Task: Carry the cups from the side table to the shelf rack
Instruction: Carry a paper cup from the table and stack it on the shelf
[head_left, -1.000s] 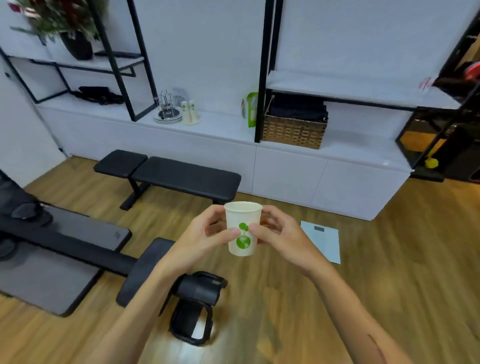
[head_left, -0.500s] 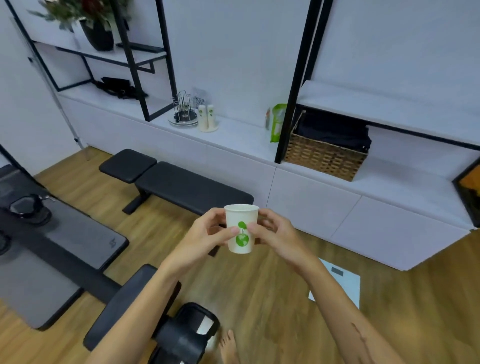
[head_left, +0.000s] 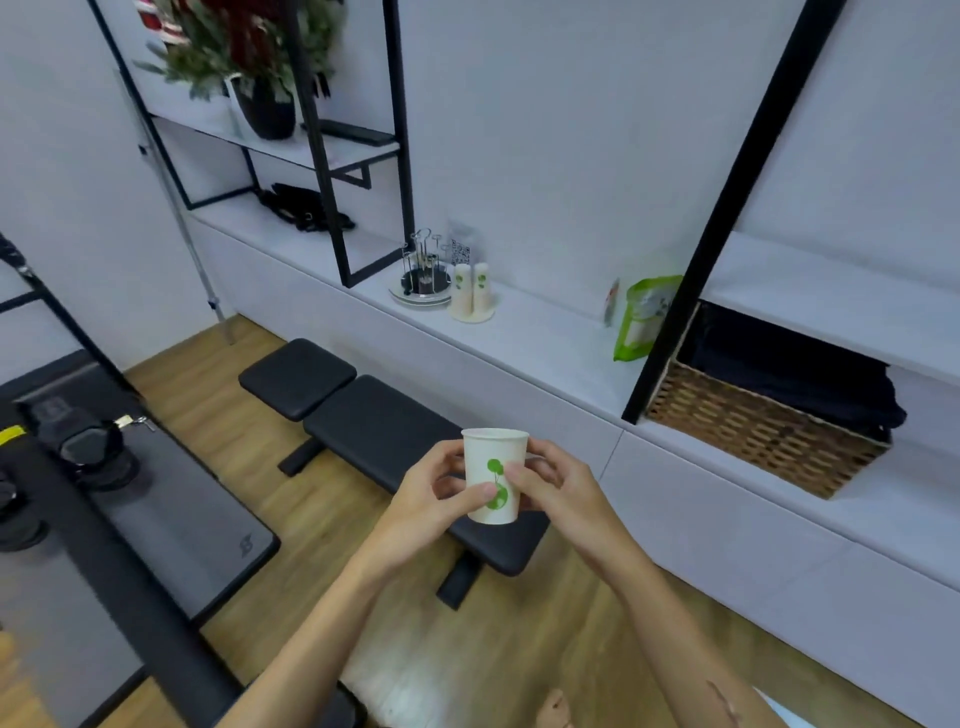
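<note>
A white paper cup (head_left: 493, 457) with a green globe-and-leaf print is held upright at chest height between both hands. My left hand (head_left: 431, 493) grips its left side, thumb across the front. My right hand (head_left: 558, 486) grips its right side with fingertips on the print. Ahead stands the white shelf rack (head_left: 545, 332) with black metal uprights. On its long white ledge two stacks of the same paper cups (head_left: 470, 288) stand upside down on a round coaster, next to a wire cup holder (head_left: 423, 270).
A black padded bench (head_left: 374, 426) stands between me and the rack. A wicker basket (head_left: 763, 431) with dark cloth sits at the right, a green packet (head_left: 641, 319) beside a black post. Exercise equipment and a grey mat (head_left: 171, 519) fill the left floor. A potted plant (head_left: 260, 67) sits high.
The view has moved closer to the rack and turned left. The bench and ledge are nearer. The cup stays held between both hands in the same grip.
</note>
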